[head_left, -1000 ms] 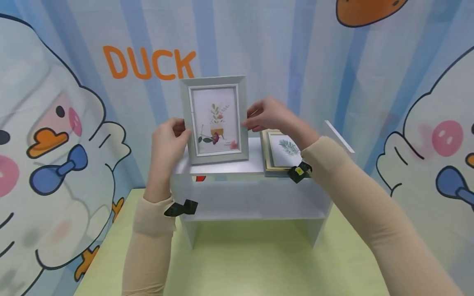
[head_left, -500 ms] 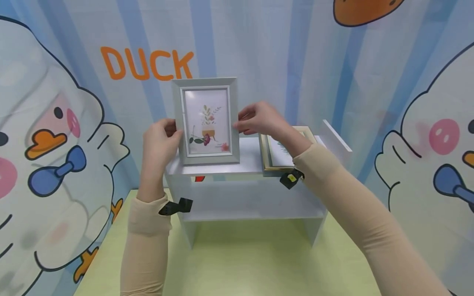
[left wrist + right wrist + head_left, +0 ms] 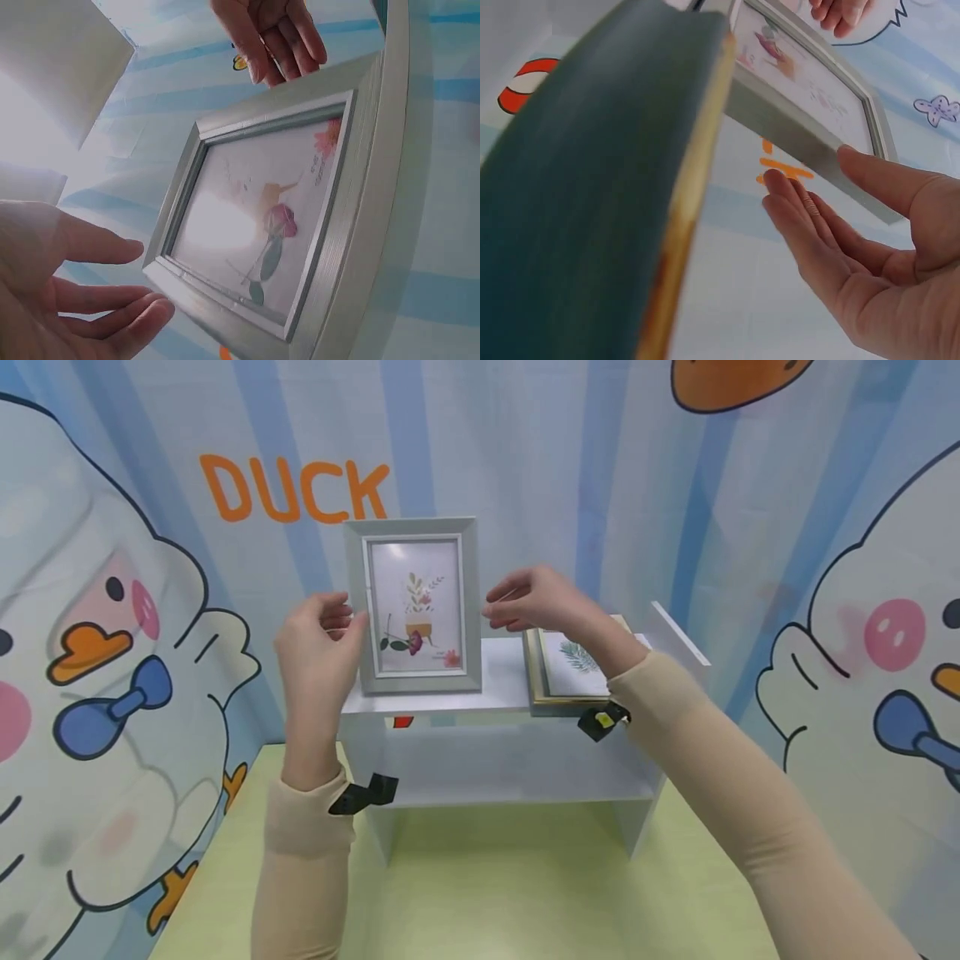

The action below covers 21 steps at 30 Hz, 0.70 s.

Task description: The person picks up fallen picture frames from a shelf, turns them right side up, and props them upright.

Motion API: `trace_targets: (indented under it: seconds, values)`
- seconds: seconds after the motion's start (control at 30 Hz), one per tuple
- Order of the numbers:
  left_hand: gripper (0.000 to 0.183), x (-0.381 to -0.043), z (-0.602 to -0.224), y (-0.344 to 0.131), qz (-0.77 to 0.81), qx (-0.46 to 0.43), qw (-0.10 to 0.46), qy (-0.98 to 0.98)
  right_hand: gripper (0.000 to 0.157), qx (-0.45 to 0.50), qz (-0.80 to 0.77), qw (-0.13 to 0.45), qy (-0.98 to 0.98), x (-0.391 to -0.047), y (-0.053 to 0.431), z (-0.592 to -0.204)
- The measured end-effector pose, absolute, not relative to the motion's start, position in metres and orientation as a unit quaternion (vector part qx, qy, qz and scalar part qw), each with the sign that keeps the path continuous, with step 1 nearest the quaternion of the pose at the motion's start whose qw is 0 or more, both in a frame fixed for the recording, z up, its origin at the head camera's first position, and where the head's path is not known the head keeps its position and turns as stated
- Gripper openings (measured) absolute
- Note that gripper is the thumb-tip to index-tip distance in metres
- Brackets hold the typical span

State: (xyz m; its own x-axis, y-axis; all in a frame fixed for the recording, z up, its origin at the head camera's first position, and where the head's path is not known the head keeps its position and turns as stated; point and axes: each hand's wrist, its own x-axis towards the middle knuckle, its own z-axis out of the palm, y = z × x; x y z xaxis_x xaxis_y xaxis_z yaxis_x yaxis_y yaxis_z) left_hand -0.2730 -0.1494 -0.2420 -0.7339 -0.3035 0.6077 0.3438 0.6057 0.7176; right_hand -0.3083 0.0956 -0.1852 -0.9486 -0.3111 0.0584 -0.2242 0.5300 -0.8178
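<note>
A silver-grey picture frame point(image 3: 414, 610) stands upright on the left part of the white shelf's top board point(image 3: 501, 681). Its picture shows a plant in a pot and a dark red flower. My left hand point(image 3: 318, 643) is at the frame's left side, fingers loosely bent; in the left wrist view its fingertips point(image 3: 161, 307) are close to the frame's lower corner. On the other side my right hand point(image 3: 543, 602) hovers just off the right edge, thumb and fingers parted. The right wrist view shows nothing between that hand's thumb and fingers point(image 3: 787, 214).
A gold-edged frame point(image 3: 534, 685) with a green leaf print lies on the shelf's right part, below my right forearm; its teal side point(image 3: 592, 202) fills the left of the right wrist view. The shelf's raised end panel point(image 3: 681, 635) is farther right. A duck-print curtain point(image 3: 510, 443) hangs behind.
The silver-grey frame was moved left between both hands, then let go. My left hand has drawn back leftward, and my right hand has come away from the right edge.
</note>
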Motion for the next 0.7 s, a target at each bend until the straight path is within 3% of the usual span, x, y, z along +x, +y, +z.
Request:
trace_targets:
  seconds: [0.1,0.23,0.7]
  values:
    - [0.037,-0.250,-0.231,-0.131,-0.428,-0.048,0.374,-0.822,0.039,-0.142,-0.457,0.048,0.877,-0.303,0.110,-0.184]
    - [0.034,-0.245,-0.233,-0.113,-0.430,-0.090,0.349,-0.828,0.042,-0.122,-0.456,0.038,0.881,-0.296,0.131,-0.184]
    - [0.029,-0.246,-0.245,-0.047,-0.397,-0.170,0.176,-0.885,0.056,-0.053,-0.333,0.002,0.941,-0.263,0.198,-0.199]
